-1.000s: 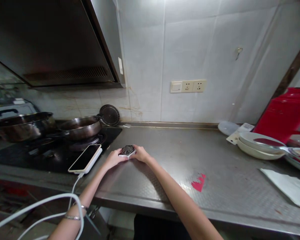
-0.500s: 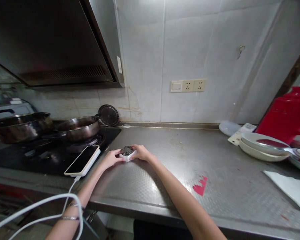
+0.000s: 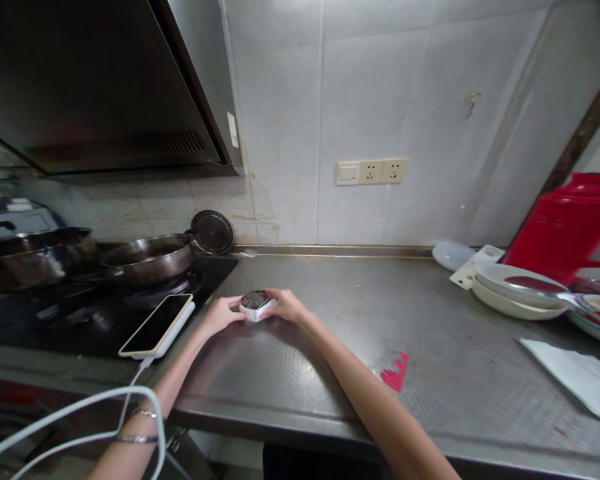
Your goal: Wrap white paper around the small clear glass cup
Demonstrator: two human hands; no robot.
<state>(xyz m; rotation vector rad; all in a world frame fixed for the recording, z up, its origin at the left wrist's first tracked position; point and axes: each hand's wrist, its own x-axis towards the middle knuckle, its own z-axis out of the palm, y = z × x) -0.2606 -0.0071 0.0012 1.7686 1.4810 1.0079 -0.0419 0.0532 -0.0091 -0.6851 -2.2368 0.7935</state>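
Observation:
A small white box with a dark, shiny top (image 3: 257, 305) sits on the metal counter (image 3: 300, 373), between my two hands. My left hand (image 3: 225, 314) grips its left side, thumb low and fingers near the top edge. On the other side, my right hand (image 3: 284, 305) is closed around the right edge. What the dark top is made of is too small to tell. To the left of my left hand lies a phone (image 3: 157, 325) on a white block, with a white cable (image 3: 80, 408) running from it past my left forearm.
A gas stove (image 3: 80, 313) at left bears a pan (image 3: 153, 260) and a large pot (image 3: 35, 257), below a range hood (image 3: 105, 87). A round black disc (image 3: 213, 232) leans on the wall. Stacked plates (image 3: 517, 287), a red jug (image 3: 565, 227) and white paper (image 3: 575, 377) are at right.
The view has shifted slightly, so the surroundings appear a little further left. Both hands stay on the white box, which shows a slightly different tilt or angle.

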